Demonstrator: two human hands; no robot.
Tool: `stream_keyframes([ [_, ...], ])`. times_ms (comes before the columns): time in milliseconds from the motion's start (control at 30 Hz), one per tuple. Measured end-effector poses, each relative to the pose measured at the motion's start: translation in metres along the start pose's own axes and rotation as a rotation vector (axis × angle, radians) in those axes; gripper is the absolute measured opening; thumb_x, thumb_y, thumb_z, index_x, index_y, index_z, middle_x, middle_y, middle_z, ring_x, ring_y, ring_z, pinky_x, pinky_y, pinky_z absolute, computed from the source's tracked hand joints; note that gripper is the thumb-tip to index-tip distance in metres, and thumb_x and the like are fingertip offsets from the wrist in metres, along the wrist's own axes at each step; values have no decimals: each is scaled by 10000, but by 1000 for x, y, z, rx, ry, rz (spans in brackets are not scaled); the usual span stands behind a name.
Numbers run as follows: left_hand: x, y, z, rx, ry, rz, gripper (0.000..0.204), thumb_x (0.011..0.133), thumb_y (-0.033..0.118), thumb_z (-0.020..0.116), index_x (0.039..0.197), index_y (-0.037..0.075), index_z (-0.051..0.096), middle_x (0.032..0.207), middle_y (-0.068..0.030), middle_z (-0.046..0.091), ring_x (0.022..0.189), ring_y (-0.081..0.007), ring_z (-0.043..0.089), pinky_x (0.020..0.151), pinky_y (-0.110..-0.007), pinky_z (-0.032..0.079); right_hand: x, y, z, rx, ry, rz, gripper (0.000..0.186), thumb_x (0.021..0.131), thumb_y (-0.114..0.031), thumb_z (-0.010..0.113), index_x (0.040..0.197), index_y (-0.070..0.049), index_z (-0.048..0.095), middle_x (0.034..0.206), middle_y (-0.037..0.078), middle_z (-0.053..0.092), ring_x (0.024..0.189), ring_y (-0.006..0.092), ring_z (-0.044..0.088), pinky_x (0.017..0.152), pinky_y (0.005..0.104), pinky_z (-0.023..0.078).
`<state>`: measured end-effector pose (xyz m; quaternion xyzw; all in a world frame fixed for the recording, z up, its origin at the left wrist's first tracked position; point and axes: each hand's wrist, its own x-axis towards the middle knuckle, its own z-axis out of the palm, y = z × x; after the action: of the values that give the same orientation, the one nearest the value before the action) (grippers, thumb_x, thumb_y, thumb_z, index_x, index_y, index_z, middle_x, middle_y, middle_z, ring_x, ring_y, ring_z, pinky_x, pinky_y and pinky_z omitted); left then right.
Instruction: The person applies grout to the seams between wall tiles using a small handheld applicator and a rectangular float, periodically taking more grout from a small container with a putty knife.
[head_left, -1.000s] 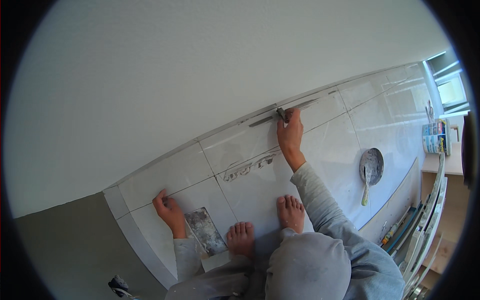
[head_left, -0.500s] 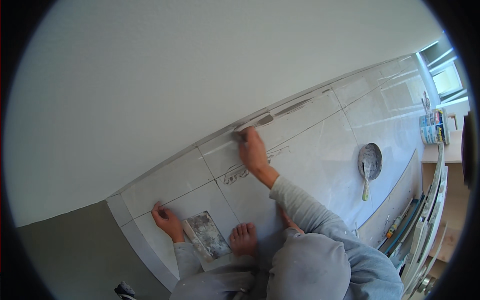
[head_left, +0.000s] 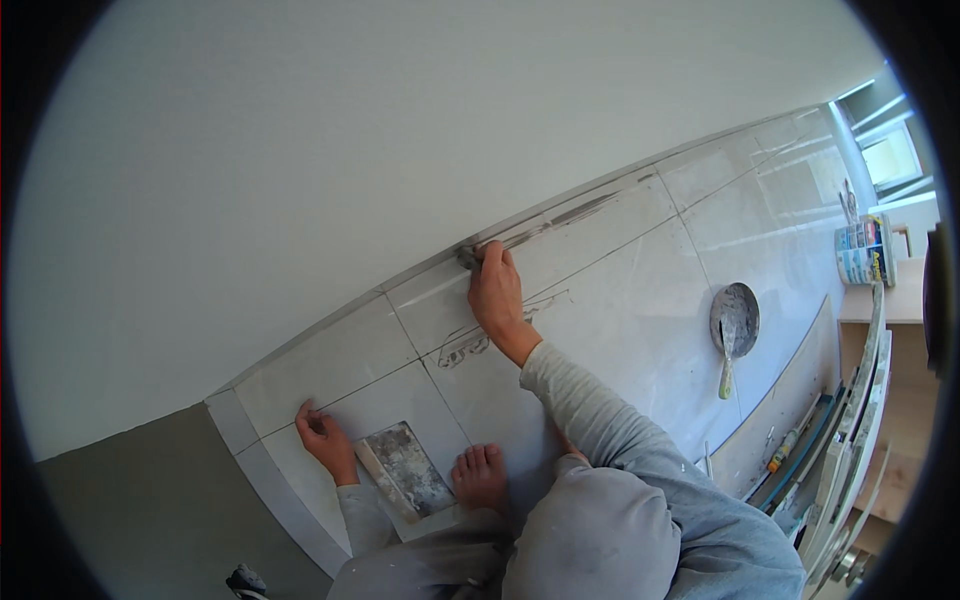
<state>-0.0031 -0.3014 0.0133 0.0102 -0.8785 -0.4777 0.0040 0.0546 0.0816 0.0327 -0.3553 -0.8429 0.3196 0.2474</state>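
My right hand (head_left: 496,298) is closed around a small dark grey pad or scraper (head_left: 467,257), its exact kind hidden by the fingers. The pad touches the joint where the white tiled floor (head_left: 610,275) meets the skirting strip. Dark grout-like streaks (head_left: 585,208) run along that joint to the right of the hand, and more smears (head_left: 463,350) lie on the tiles below it. My left hand (head_left: 327,443) rests on the tiles at the left with its fingers curled toward the thumb; whatever they may hold is hidden. Beside it lies a rectangular, grey-mottled board (head_left: 408,468).
A round pan (head_left: 735,318) of grey paste with a green-handled putty knife (head_left: 726,375) stands at the right. Farther off is a printed bucket (head_left: 864,252). Long strips (head_left: 845,470) and tools line the right edge. My bare foot (head_left: 481,478) is by the board; a wall rises ahead.
My right hand has moved slightly left and up against the skirting with the pad. The dark patch to its right looks thinner. My left hand stays nearly in place.
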Motion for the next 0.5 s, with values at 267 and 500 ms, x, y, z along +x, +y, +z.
stream_keyframes([
  [267,4,1,-5,-22,-9,-13,374,929,-33,556,1294,33,602,953,-15,534,841,-129,518,790,-278,463,65,85,-104,115,350,154,298,879,77,606,1158,-6,541,1064,246,699,1025,449,676,864,499,528],
  [500,3,0,0,45,-42,-19,375,930,-33,556,1297,31,599,946,-12,535,831,-125,515,771,-276,464,123,159,-156,-284,304,231,396,883,54,601,1251,-18,471,1048,295,699,1022,485,670,871,545,512],
])
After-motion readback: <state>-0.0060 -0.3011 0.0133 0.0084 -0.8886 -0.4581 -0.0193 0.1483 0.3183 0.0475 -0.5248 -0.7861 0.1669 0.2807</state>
